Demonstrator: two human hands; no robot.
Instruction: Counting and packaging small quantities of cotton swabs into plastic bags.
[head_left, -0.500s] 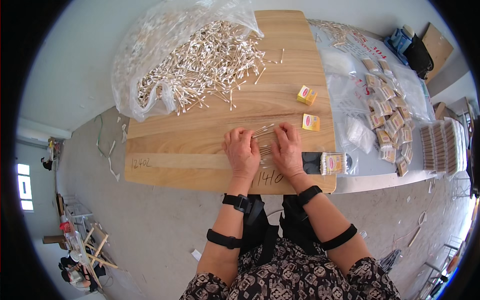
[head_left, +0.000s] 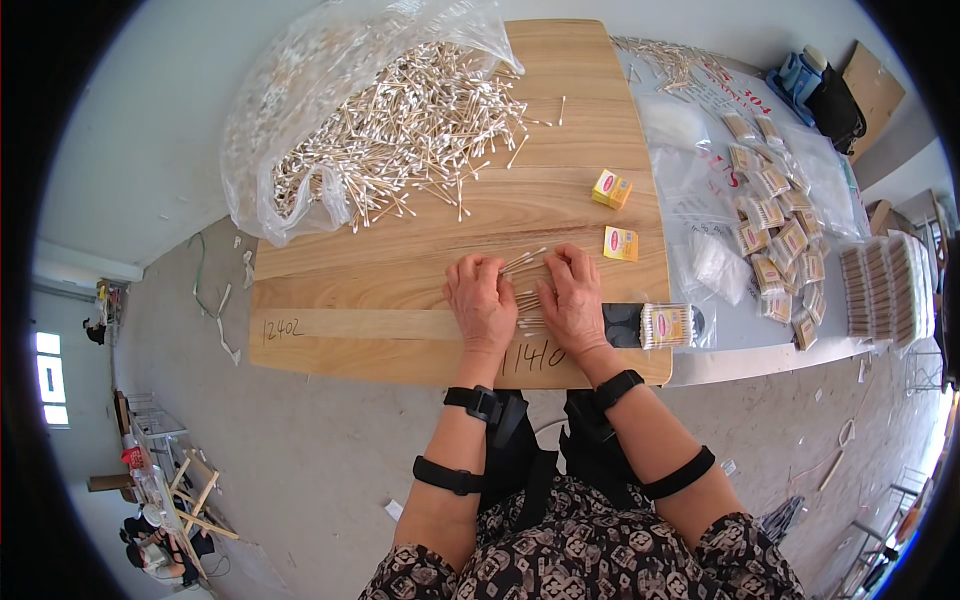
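Note:
Both my hands rest low over the wooden table, side by side with fingers curled. Between them lie several cotton swabs (head_left: 524, 261), spanning from one hand to the other. My left hand (head_left: 482, 305) is closed on the left ends of these swabs. My right hand (head_left: 573, 303) closes at their right ends; its fingertips are partly hidden. More swabs (head_left: 529, 300) show lower in the gap between my palms. Just right of my right hand, a clear-wrapped pack of swabs with a yellow label (head_left: 667, 326) sits on a dark pad (head_left: 622, 325).
A clear plastic bag (head_left: 262, 150) spills a big heap of swabs (head_left: 410, 140) over the table's (head_left: 570, 90) far left. Yellow cards (head_left: 611, 189) and a single card (head_left: 620, 243) lie at right. Small swab packs (head_left: 788, 243) cover the grey side table, beside stacked packs (head_left: 880, 293).
Almost nothing differs. My hands and the swabs between them hold nearly the same place; the whole view has shifted very slightly.

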